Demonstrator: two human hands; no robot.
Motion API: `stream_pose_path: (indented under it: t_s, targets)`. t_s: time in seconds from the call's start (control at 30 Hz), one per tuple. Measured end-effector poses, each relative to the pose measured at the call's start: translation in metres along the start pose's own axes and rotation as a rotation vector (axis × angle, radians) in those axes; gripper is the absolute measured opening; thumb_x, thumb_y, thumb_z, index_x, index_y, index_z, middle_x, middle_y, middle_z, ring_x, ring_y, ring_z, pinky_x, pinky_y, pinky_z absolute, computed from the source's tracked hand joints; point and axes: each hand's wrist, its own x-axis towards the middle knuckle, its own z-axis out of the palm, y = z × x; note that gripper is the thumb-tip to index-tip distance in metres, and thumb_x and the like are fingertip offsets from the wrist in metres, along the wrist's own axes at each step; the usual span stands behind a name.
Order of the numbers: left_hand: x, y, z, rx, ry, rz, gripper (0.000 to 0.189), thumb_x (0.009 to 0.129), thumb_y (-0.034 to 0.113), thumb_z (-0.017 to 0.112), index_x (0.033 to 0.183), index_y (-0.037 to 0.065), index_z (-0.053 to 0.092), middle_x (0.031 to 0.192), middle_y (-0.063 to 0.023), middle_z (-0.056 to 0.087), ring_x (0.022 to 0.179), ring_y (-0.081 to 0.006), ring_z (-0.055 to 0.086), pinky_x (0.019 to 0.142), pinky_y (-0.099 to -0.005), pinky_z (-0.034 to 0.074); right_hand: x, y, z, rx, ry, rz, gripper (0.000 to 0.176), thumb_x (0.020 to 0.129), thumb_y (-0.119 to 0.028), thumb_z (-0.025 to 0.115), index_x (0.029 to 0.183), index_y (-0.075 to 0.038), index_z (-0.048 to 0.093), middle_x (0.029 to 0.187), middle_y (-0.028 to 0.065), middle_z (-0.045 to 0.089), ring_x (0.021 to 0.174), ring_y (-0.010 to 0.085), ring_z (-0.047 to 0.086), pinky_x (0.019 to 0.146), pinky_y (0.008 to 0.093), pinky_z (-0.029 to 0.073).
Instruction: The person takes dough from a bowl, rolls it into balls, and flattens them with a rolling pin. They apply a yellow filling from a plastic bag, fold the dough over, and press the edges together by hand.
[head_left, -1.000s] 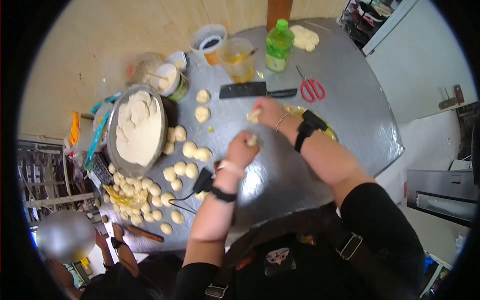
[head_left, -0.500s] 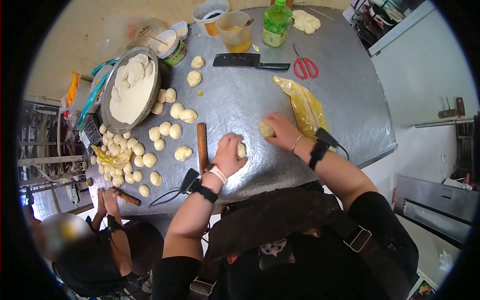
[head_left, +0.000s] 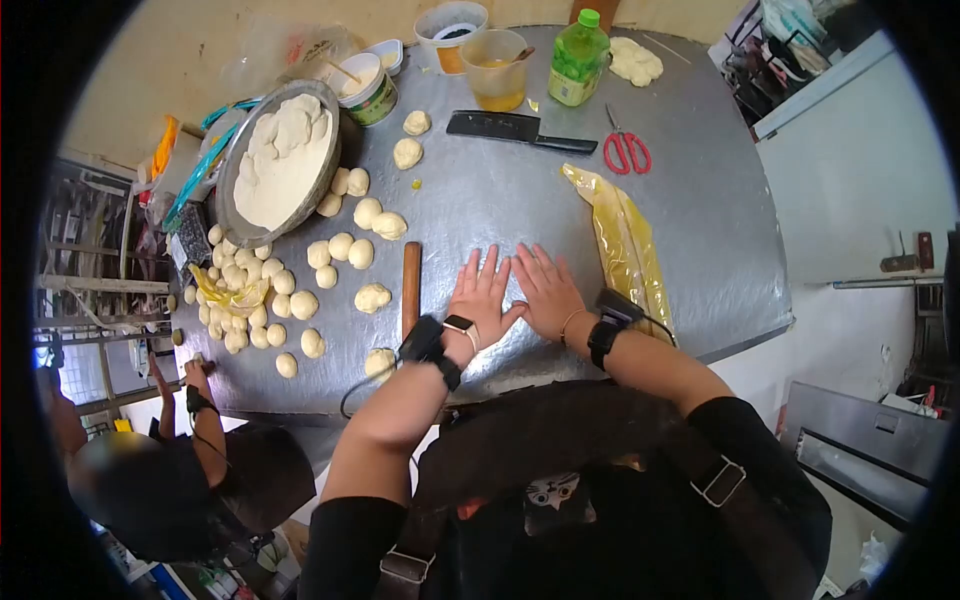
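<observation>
The left hand [head_left: 483, 295] and the right hand [head_left: 545, 290] lie palm-down and side by side on the grey metal worktop [head_left: 480, 200]. Their fingers are spread apart and point away from the person, and neither hand is closed on anything. Whether anything lies under the palms cannot be told. Each wrist carries a black strap with a cable.

Just to the left of the left hand lies a wooden rolling pin [head_left: 410, 288], its length running the same way as the fingers and not touching them. A ball of dough [head_left: 380, 362] sits beside the left wrist, and another [head_left: 372, 297] lies just past the rolling pin. Farther left, many more dough balls [head_left: 262, 300] spread toward a metal bowl [head_left: 232, 170] heaped with dough.

To the right of the right hand lies a long yellowish plastic bag [head_left: 625, 240]. Well beyond the fingertips are a cleaver [head_left: 520, 128], red scissors [head_left: 625, 150], a green bottle [head_left: 578, 60] and a cup [head_left: 497, 70] of yellow liquid.

At the worktop's left near edge, another person's hand [head_left: 195, 372] rests, well apart from the left hand.
</observation>
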Motion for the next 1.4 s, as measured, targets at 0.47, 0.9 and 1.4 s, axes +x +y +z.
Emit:
stream_pose_path:
  t_s: [0.47, 0.9, 1.4]
  targets:
    - [-0.093, -0.034, -0.039, -0.175, 0.16, -0.426, 0.041, 0.085, 0.025, 0.066, 0.121, 0.009, 0.055, 0.108, -0.0154, 0.058, 0.086, -0.0349, 0.062, 0.073, -0.0431, 0.051, -0.016, 0.087, -0.082, 0.045, 0.171, 0.262, 0.07, 0.085, -0.043, 0.062, 0.143, -0.01, 0.037, 0.151, 0.0148, 0.028, 0.141, 0.0344, 0.023, 0.113, 0.054, 0.017]
    - [0.025, -0.016, 0.001, 0.088, 0.213, -0.316, 0.076, 0.086, 0.044, 0.057, 0.142, -0.003, 0.035, 0.152, -0.0188, 0.028, 0.138, -0.0424, 0.026, 0.111, -0.0569, 0.022, 0.03, 0.048, -0.042, -0.153, 0.266, 0.098, 0.052, 0.082, -0.041, 0.063, 0.129, -0.018, 0.054, 0.129, 0.008, 0.052, 0.119, 0.0286, 0.048, 0.091, 0.0513, 0.041]
    - [0.055, -0.064, -0.043, -0.052, 0.338, -0.047, 0.045, 0.078, 0.018, 0.069, 0.122, 0.015, 0.06, 0.103, -0.0131, 0.056, 0.096, -0.0323, 0.052, 0.084, -0.0446, 0.042, 0.069, 0.093, -0.053, 0.13, 0.331, -0.128, 0.039, 0.077, -0.033, 0.07, 0.111, -0.016, 0.064, 0.101, 0.0045, 0.058, 0.099, 0.0251, 0.055, 0.085, 0.041, 0.042]
